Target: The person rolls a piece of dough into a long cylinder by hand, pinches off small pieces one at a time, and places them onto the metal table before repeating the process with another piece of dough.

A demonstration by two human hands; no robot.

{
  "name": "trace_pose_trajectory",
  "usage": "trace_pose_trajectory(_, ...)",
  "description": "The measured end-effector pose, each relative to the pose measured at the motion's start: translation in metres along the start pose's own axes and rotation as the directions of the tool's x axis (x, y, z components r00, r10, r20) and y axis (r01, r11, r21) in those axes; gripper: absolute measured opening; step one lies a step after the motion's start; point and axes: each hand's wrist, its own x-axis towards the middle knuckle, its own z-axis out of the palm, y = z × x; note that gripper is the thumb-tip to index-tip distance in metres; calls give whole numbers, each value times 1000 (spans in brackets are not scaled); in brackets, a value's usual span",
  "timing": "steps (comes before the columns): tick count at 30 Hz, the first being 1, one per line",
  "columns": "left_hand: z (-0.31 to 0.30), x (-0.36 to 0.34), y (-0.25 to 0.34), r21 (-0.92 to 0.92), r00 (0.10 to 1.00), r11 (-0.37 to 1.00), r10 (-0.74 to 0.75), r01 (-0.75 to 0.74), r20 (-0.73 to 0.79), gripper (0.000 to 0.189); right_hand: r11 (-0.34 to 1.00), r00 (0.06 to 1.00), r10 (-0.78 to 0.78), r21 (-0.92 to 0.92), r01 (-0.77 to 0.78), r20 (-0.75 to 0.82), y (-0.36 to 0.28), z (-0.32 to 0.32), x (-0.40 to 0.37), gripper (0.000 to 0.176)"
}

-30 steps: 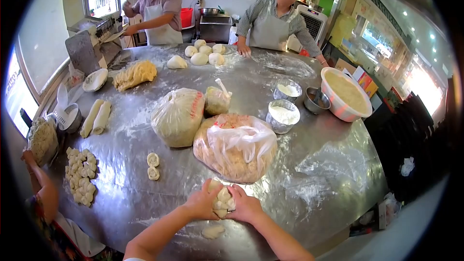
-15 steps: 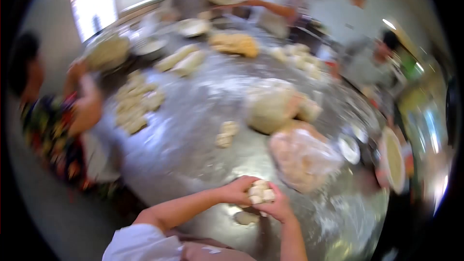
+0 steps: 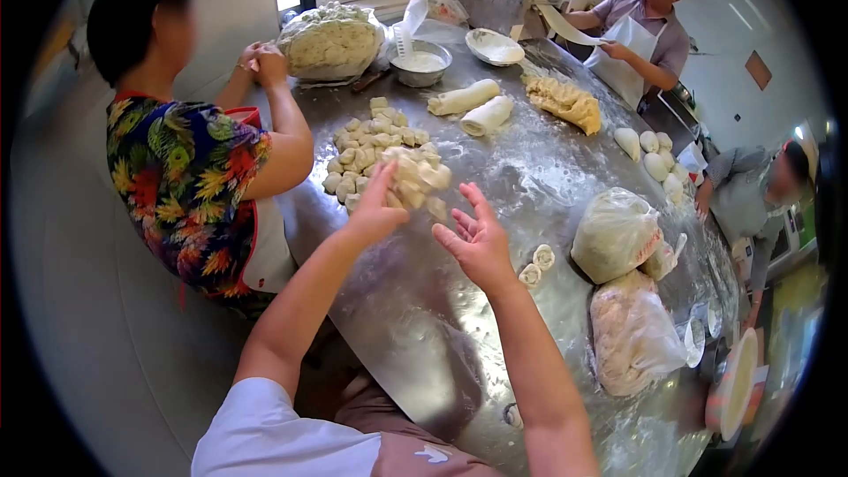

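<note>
Several pale dough pieces (image 3: 419, 175), blurred by motion, are in the air beside the fingers of my left hand (image 3: 378, 205), over the edge of a pile of small dough pieces (image 3: 358, 148) on the metal table (image 3: 415, 318). The fingers of my left hand are stretched out. To its right, my right hand (image 3: 477, 237) is raised above the table, fingers spread and holding nothing. Small round dough pieces (image 3: 537, 267) lie to the right of my right hand.
A person in a flowered shirt (image 3: 190, 185) stands at the left. Dough rolls (image 3: 486, 115), yellow dough (image 3: 565, 103), a flour bowl (image 3: 420, 64) and bagged dough (image 3: 632, 331) lie around. Two people work at the far side and right.
The view has swung left. My hands, earlier together around a clump of dough pieces near my body, have moved forward to the pile and apart, and the pieces have left them.
</note>
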Motion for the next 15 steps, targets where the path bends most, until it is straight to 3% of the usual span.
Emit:
trace_pose_trajectory(1,-5,7,-7,170,999,985,-20,24,-28,91,999,1000,27,36,-27,-10,4,0,-3,78)
trace_pose_trajectory(2,-4,7,-14,216,1000,976,6,-1,-22,87,996,998,58,71,-56,-24,10,-3,-10,75)
trace_pose_trajectory(5,14,-18,-18,309,996,947,87,-87,13,73,959,980,197,-206,-195,-10,30,-49,-60,63)
trace_pose_trajectory(7,41,-49,-18,312,986,936,150,-164,69,63,899,931,291,-270,-345,-220,40,-87,-110,50)
trace_pose_trajectory(9,72,-91,0,225,949,954,130,-199,287,61,868,874,249,-303,-392,-417,50,-128,-169,44)
trace_pose_trajectory(12,124,-151,22,86,789,964,152,-251,596,68,767,742,226,-354,-535,-631,48,-166,-267,44)
trace_pose_trajectory(15,172,-207,48,0,575,936,215,-351,789,79,462,799,193,-666,-586,-569,28,-156,-338,49)
